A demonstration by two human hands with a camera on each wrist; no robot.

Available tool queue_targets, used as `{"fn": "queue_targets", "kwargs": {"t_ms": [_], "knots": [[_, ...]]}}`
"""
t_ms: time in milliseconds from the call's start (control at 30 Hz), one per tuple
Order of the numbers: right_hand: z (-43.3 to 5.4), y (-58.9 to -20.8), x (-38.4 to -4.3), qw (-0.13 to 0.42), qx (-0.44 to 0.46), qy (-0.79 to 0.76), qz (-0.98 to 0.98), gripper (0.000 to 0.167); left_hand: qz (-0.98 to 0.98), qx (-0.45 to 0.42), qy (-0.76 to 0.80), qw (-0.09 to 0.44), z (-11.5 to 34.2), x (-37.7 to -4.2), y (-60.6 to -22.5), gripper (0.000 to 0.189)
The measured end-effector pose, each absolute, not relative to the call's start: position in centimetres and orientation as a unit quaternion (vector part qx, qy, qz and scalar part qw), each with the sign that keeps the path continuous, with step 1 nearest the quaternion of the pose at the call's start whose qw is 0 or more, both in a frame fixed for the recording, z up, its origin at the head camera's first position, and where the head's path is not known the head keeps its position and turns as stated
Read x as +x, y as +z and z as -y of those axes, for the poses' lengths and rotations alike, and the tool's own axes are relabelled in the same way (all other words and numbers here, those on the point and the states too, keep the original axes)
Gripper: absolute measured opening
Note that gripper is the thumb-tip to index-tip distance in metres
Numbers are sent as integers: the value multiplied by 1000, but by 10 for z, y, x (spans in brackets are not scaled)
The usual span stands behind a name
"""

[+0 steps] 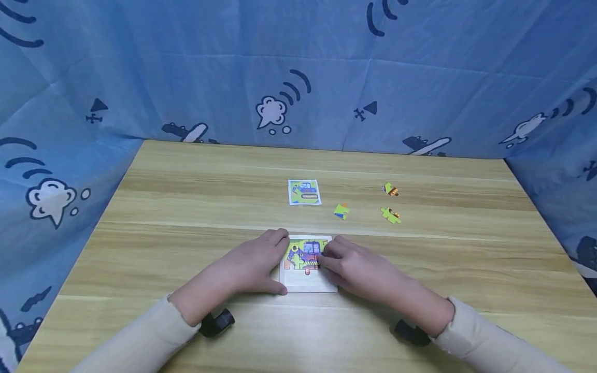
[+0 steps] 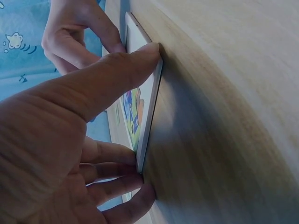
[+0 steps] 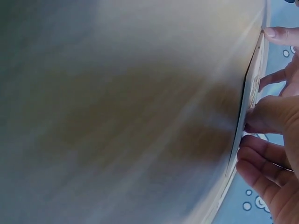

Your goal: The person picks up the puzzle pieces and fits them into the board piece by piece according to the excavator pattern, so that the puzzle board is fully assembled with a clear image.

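Up close, 2 black wrist devices. Now the left hand, thumb and fingers clamped on the white puzzle tray at its left corners, flat on the wooden table; upper half pieced, lower mostly bare. The right hand bends over its right side; can't tell if it's pinching anything. Beyond: 3 loose pieces, picture card, blue cloth.

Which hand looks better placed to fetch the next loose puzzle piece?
Probably the right hand, once free of the puzzle tray: the loose pieces lie beyond the tray, toward the right. The left hand holds the tray's left edge and would have to let go and reach farther.
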State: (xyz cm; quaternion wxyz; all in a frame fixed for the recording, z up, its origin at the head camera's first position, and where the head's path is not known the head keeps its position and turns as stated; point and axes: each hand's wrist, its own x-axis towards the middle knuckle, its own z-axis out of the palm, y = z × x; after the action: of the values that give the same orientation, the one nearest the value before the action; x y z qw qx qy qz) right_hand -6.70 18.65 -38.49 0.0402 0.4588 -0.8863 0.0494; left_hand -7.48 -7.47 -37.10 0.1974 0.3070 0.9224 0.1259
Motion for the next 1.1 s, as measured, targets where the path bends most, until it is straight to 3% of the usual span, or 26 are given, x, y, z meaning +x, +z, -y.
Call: {"fn": "queue_targets", "kwargs": {"t_ms": [267, 467, 667, 800, 1100], "knots": [[-185, -381, -69, 28, 465, 22, 884, 34, -922, 311, 125, 194, 75, -76, -370, 104], [-196, -379, -83, -40, 403, 150, 902, 27, -922, 310, 121, 197, 74, -74, -371, 103], [-211, -383, -116, 7, 285, 157, 946, 28, -923, 311, 122, 189, 74, -73, -371, 102], [-217, -389, -133, -1, 231, 153, 961, 33, -922, 314, 122, 189, 74, -73, -372, 103], [-216, -393, -145, -4, 237, 149, 960, 32, -924, 310, 121, 187, 74, -74, -372, 102]]}}
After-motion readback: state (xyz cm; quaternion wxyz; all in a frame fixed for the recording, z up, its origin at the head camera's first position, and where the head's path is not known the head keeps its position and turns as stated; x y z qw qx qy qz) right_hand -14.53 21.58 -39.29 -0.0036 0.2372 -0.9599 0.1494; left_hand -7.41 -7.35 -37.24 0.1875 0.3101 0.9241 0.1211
